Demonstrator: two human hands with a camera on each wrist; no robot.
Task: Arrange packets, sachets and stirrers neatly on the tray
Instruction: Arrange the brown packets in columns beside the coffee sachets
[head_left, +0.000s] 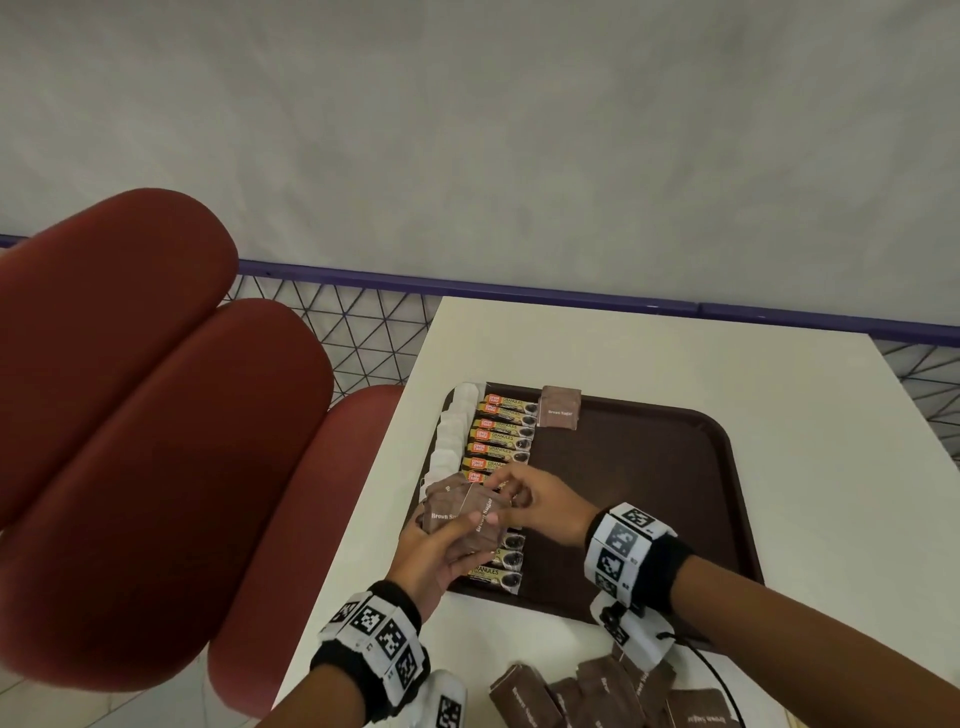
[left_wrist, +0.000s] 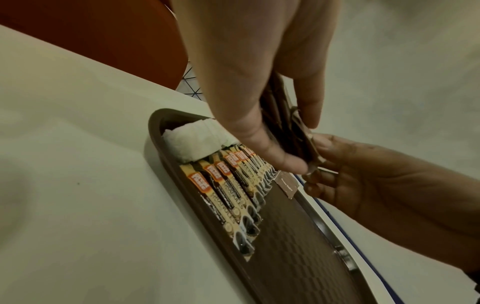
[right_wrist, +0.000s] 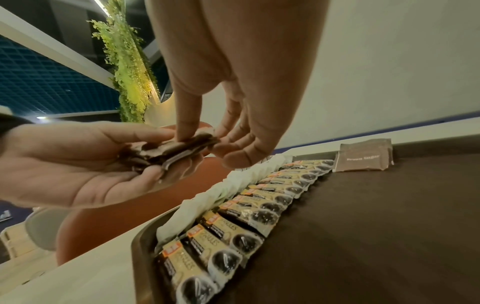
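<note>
Both hands (head_left: 540, 506) pinch sugar stack (head_left: 460, 512) | tray (head_left: 649, 467): one sugar sachet (head_left: 560, 407)

Soft, even indoor light fills the head view, and the white tabletop (head_left: 649, 364) looks bright without glare. Faint shadows sit under the hands and along the brown tray (head_left: 649, 493) rim. Wide-angle distortion bends the red seat cushions (head_left: 156, 415) at the left edge. Both wrist views are dimmer and grainier; the nearest palm in each is blurred. A small ceiling light (right_wrist: 41, 117) glows in the right wrist view.
</note>
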